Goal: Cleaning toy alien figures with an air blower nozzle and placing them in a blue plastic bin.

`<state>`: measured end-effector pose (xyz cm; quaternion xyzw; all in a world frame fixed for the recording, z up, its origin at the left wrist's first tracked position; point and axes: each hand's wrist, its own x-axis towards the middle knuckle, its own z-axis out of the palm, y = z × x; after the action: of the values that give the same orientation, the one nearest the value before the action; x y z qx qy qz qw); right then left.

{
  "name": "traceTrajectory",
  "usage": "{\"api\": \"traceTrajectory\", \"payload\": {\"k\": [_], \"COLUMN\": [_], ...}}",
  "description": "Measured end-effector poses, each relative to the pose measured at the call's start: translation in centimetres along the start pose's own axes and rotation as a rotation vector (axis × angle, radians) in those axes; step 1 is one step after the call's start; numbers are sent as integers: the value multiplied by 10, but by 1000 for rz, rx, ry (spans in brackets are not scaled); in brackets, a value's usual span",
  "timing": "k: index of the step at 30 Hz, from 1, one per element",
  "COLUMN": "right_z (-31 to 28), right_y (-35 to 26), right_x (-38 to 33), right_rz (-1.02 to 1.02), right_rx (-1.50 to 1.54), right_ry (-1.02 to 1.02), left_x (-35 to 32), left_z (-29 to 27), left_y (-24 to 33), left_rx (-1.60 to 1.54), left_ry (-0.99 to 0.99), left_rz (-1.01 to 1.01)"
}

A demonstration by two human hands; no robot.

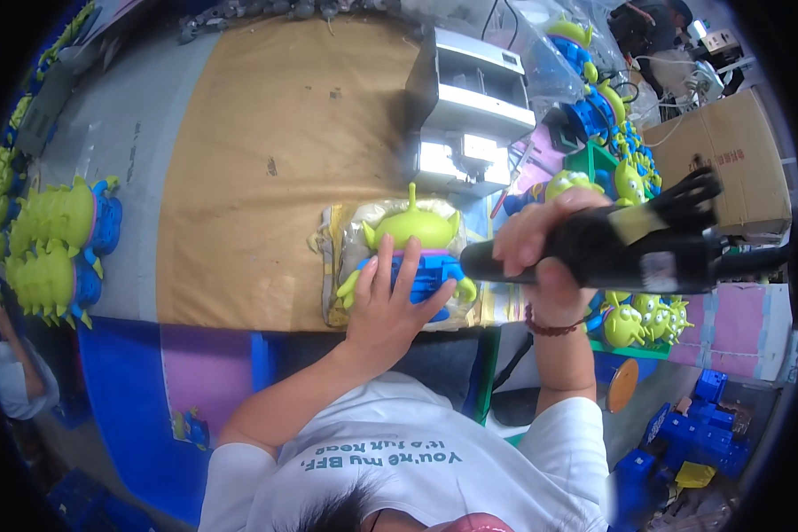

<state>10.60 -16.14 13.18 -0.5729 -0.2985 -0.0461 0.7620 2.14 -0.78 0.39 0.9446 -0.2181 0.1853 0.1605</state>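
Observation:
A green and blue three-eyed alien toy figure (424, 228) lies on a plastic-covered pad (335, 288) at the table's front edge, its back facing up. My left hand (390, 306) rests on its blue body with the fingers spread. My right hand (545, 257) is wrapped round a black electric screwdriver (607, 248), which is held sideways. Its tip points left, close to the toy's right side; whether they touch I cannot tell. A cable bundle is gathered along the tool's upper side.
Behind the pad stands a grey and white screw feeder machine (479, 102). More alien toys are lined up at the left (53, 222) and sit in a green crate (652, 348) at the right. A cardboard box (727, 164) stands farther right. Other people are at the far left and top right.

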Motion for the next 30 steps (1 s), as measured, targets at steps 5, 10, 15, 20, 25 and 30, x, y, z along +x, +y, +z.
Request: {"api": "traceTrajectory", "payload": {"k": [5, 10, 15, 20, 25, 30], "right_z": [-5, -17, -19, -19, -17, -15], "right_y": [27, 32, 32, 32, 34, 29], "right_x": [-13, -2, 3, 3, -8, -2], "right_rz": [-23, -34, -56, -74, -42, -116], "right_rx": [140, 160, 178, 168, 310, 151], "right_ry": [-108, -398, -442, -442, -296, -390], "left_x": [1, -1, -1, -1, 0, -2], "left_z": [-3, 2, 5, 5, 3, 2], "left_y": [2, 2, 2, 2, 1, 3], "left_rx": [-72, -62, -81, -73, -57, -7], "left_ry": [18, 51, 73, 73, 65, 54], "left_rz": [-19, -18, -35, -25, -20, -12]}}
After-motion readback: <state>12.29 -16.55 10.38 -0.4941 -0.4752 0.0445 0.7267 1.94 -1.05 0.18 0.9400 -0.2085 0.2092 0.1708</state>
